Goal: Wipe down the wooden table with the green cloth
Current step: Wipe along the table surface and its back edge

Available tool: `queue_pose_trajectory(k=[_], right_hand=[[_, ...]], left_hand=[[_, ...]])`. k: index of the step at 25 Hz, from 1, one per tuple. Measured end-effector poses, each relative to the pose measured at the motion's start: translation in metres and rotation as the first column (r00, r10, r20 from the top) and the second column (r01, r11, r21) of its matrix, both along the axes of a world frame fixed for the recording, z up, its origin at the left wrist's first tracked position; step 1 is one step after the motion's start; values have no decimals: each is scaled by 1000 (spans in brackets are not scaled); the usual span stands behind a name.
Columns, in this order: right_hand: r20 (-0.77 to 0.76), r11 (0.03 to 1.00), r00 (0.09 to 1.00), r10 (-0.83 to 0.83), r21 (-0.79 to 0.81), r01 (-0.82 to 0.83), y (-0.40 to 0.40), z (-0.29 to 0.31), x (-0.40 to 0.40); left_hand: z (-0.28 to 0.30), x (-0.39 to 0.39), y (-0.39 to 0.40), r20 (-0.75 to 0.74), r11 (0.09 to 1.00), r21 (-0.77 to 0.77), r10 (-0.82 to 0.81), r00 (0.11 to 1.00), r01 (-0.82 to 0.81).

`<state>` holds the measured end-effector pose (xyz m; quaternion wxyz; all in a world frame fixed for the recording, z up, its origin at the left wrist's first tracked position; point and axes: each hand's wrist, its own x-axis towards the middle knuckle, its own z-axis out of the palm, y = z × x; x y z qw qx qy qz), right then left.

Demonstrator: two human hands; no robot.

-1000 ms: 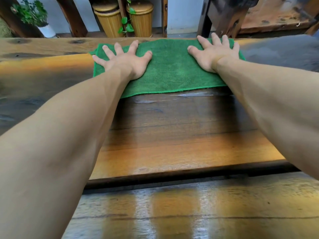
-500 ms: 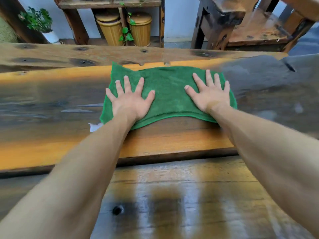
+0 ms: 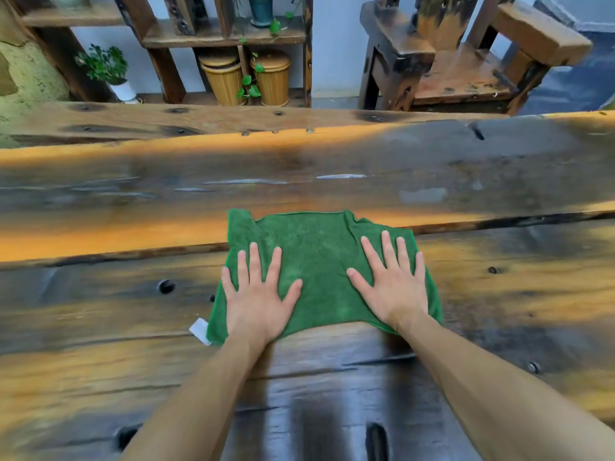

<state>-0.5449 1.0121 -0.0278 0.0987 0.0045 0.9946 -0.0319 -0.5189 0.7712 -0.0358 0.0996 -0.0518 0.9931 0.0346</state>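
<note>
The green cloth (image 3: 319,257) lies spread flat on the wooden table (image 3: 133,304), across the seam between two planks. A white tag sticks out at its near left corner. My left hand (image 3: 258,297) presses flat on the cloth's left half with fingers straight and spread. My right hand (image 3: 392,287) presses flat on the right half the same way. Both palms sit near the cloth's near edge.
The table is made of long dark and orange planks with knots and holes. Beyond its far edge stand a wooden shelf (image 3: 216,34) with two wicker bins (image 3: 246,78), a potted plant (image 3: 109,71) and a heavy wooden chair (image 3: 459,61).
Both hands have slid the cloth from the table's far edge toward me, over the plank seam. The cloth's far edge has bunched slightly.
</note>
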Motion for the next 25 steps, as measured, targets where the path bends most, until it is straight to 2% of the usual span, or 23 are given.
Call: queue_pose_trajectory(k=[7, 12, 16, 25], right_hand=[[48, 998, 997, 55, 1, -55, 11, 2, 127], [59, 997, 995, 80, 0, -81, 18, 4, 199], [44, 998, 997, 68, 5, -69, 24, 5, 260], [60, 999, 997, 46, 7, -46, 34, 9, 402]], left_hand=[[2, 135, 11, 16, 1000, 16, 26, 1000, -27], [-4, 218, 16, -27, 998, 56, 32, 999, -31], [-7, 276, 19, -77, 999, 48, 29, 997, -25], [-6, 415, 27, -48, 999, 46, -3, 999, 6]])
